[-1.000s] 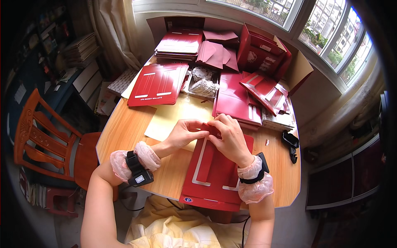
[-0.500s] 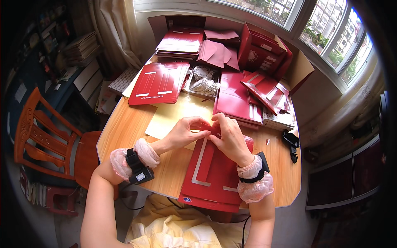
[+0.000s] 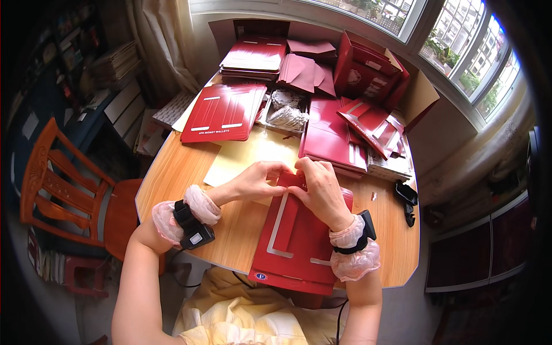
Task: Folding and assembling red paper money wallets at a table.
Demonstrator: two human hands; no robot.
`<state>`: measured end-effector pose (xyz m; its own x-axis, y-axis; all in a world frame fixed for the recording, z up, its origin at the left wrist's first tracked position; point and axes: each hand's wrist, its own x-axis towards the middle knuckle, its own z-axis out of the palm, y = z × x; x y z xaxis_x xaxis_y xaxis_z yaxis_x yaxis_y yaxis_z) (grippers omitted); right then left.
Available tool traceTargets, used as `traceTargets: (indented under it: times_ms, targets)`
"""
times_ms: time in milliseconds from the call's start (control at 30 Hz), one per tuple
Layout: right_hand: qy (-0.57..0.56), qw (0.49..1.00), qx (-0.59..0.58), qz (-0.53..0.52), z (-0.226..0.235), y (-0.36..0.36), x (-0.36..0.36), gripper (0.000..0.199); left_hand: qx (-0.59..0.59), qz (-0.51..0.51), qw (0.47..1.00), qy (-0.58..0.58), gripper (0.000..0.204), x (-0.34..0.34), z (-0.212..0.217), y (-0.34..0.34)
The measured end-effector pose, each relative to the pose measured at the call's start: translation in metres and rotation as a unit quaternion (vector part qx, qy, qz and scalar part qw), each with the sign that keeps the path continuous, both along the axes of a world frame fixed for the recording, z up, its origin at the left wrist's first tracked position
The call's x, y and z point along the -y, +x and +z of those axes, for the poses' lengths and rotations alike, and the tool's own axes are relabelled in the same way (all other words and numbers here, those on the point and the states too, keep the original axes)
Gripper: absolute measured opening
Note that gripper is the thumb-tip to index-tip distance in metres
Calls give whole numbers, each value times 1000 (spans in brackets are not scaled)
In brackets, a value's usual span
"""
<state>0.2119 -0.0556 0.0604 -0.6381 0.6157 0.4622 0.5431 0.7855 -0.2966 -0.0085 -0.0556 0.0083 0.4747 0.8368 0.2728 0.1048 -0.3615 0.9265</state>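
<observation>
A red card sheet (image 3: 299, 236) with pale slot lines lies in front of me, its near end reaching past the table's front edge. Along its far end, my left hand (image 3: 256, 181) pinches the card between thumb and fingers. Close beside it, my right hand (image 3: 319, 192) is closed on the same end, fingertips over the top edge and thumb on the face. The fingertips partly cover that end, so I cannot make out anything small between them. Under the card, more red sheet edges show at the right.
Beyond my hands lie a fan of red cards (image 3: 221, 112), a clear box of small whitish pieces (image 3: 286, 118), stacked red sheets (image 3: 330, 132) and a red box (image 3: 368, 72). A yellow sheet (image 3: 241, 158) is under my left hand's far side. A black object (image 3: 406, 195) sits by the right edge.
Both hands stay at the card's far end with almost the same grip; the left fingers have shifted slightly. The view has moved a little.
</observation>
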Motion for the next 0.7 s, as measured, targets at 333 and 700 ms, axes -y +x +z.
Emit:
traceTargets:
  times_ms: [333,700]
  targets:
    - [33,999,27,6,0,-1,-1,42,-46,56,997,-33,37,6,3,8]
    - [-115,993,-28,17,19,41,-14,46,-41,80,996,-5,26,4,0,0]
